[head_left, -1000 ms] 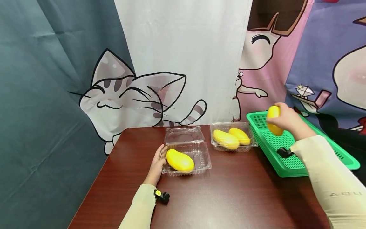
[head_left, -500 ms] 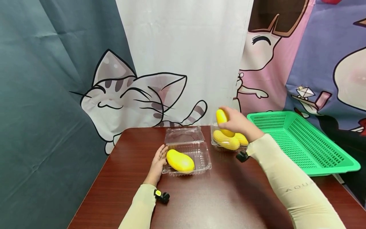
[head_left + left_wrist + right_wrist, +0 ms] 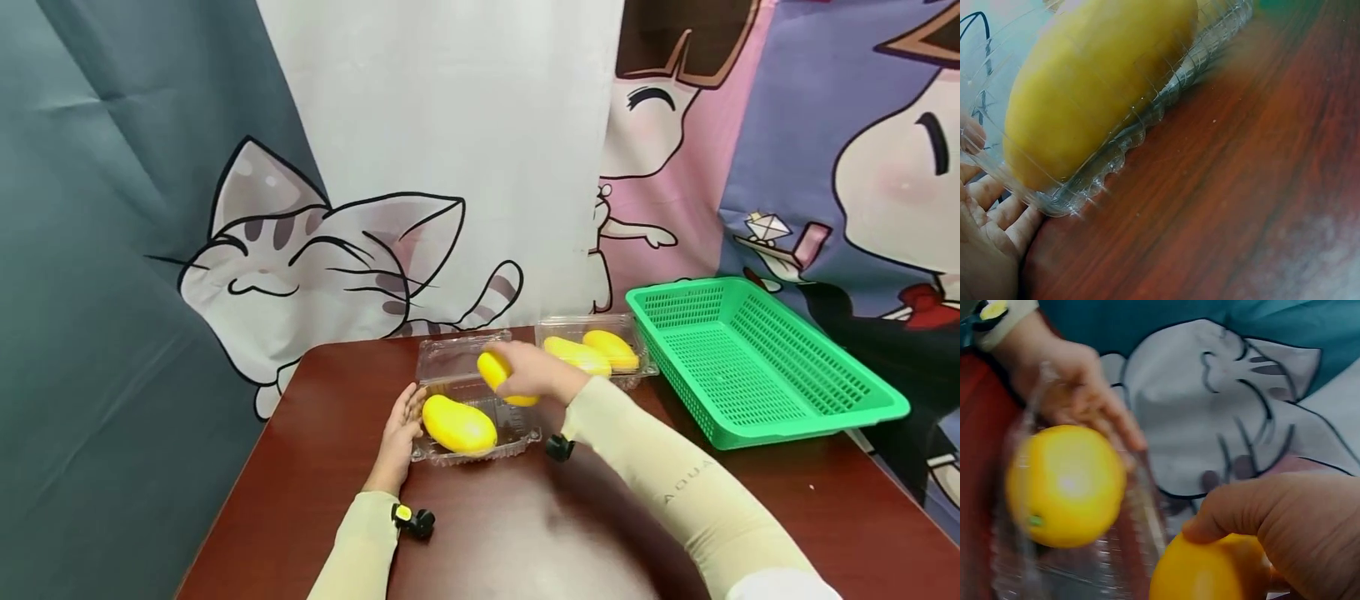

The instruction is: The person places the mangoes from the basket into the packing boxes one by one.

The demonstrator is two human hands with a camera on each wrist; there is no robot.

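Observation:
A clear plastic clamshell box [image 3: 517, 442] stands on the table with its lid folded back. One yellow mango [image 3: 459, 425] lies in its left half. My left hand [image 3: 397, 433] rests against the box's left side, fingers fairly straight; the left wrist view shows its fingers [image 3: 1007, 215] at the corner of the box. Above the right half of the box, my right hand [image 3: 536, 372] grips a second mango [image 3: 495, 371], held tilted. In the right wrist view the thumb [image 3: 1229, 509] presses on this held mango [image 3: 1204, 569], and part of the mango is cut off by the frame.
Another clear box [image 3: 647, 367] with two mangoes [image 3: 611, 348] stands behind and to the right, partly hidden by my right hand. A green plastic basket [image 3: 750, 375] sits at the right of the brown table [image 3: 480, 533]. A printed curtain [image 3: 450, 125] hangs behind the table.
My right hand has carried the mango left from over the green basket, past the rear box, to above the nearer box. The left hand stays at the box. The head view has turned slightly right.

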